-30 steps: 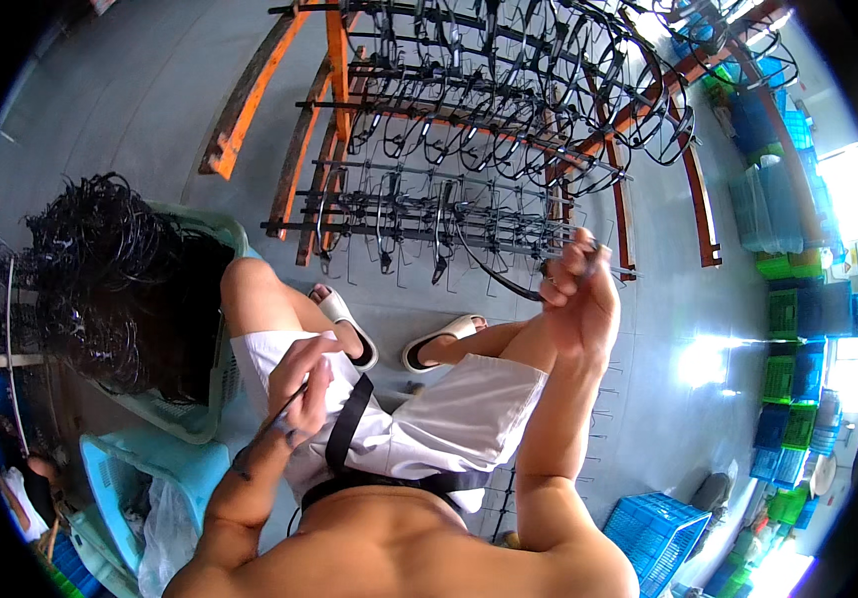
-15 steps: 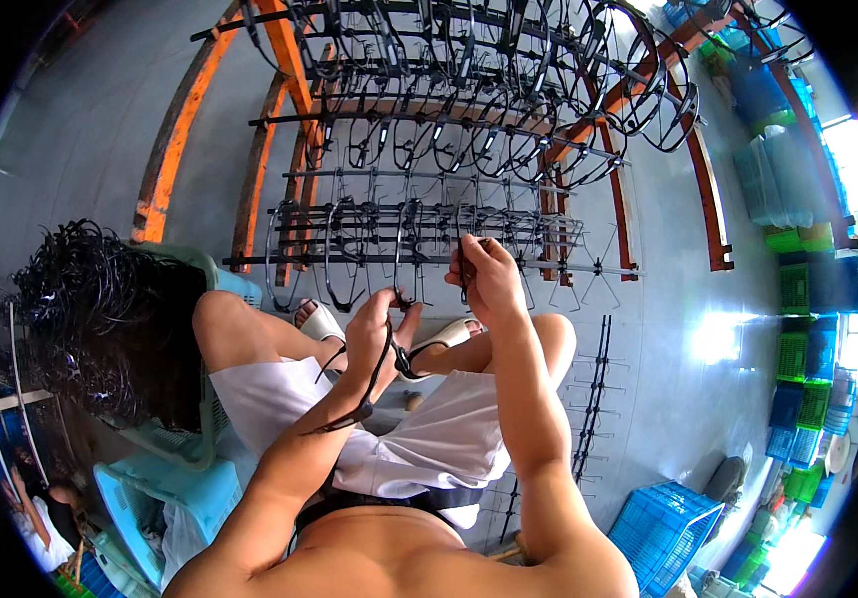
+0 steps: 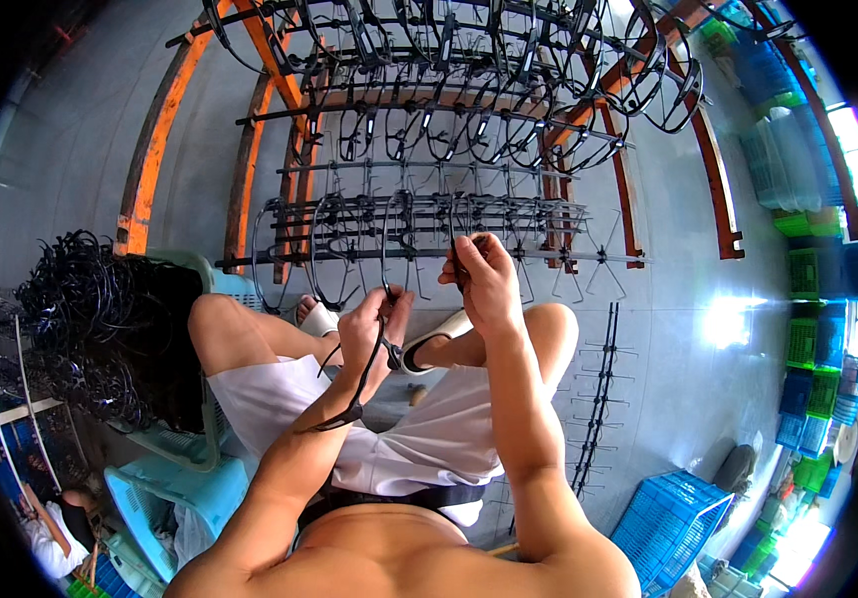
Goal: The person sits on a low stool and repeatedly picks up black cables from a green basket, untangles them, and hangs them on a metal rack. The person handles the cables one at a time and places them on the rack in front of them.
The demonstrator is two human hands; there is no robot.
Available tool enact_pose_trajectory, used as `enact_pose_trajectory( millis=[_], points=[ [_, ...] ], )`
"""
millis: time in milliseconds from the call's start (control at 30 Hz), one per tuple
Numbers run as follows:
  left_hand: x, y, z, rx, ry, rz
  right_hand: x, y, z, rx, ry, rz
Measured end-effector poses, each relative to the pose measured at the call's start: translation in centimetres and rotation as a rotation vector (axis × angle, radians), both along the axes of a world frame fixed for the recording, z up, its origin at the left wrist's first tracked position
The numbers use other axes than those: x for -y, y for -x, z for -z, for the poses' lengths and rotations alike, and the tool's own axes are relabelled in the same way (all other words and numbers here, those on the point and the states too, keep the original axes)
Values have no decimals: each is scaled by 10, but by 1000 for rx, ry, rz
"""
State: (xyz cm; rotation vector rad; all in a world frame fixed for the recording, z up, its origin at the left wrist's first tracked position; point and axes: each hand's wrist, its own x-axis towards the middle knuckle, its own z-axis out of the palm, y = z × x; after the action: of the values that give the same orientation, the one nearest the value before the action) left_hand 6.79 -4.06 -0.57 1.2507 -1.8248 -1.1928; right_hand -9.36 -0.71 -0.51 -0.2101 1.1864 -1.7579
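Grip: left hand (image 3: 369, 334) pinches a black plastic loop (image 3: 354, 394); right hand (image 3: 484, 274) is pressed together on another piece at the rack (image 3: 429, 214).
Loop: hangs from the left hand over the lap.
Advice: probably seat each piece squarely on its peg.
Surroundings: grey floor (image 3: 678, 329), loop pile (image 3: 100, 329) at left, blue crates (image 3: 673, 518).

Left hand (image 3: 367, 334) holds a black loop (image 3: 354, 384); right hand (image 3: 484, 279) pinches at the wire rack (image 3: 429, 214).
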Motion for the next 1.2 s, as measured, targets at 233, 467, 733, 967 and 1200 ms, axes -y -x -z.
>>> enact_pose_trajectory(
  millis=[233,467,733,967,1200],
  points=[
    [5,7,-2,-25,49,-8,-6,13,-25,-2,-238,-162],
    [4,6,-4,-16,62,4,-6,10,-22,2,-206,-145],
    [3,2,-4,-37,100,30,-1,9,-29,-9,-172,-136],
    [1,1,6,-57,152,44,12,12,-26,40,-114,-79],
    [-4,-18,-8,38,176,68,-13,-12,-32,-1360,-331,136]
  ],
)
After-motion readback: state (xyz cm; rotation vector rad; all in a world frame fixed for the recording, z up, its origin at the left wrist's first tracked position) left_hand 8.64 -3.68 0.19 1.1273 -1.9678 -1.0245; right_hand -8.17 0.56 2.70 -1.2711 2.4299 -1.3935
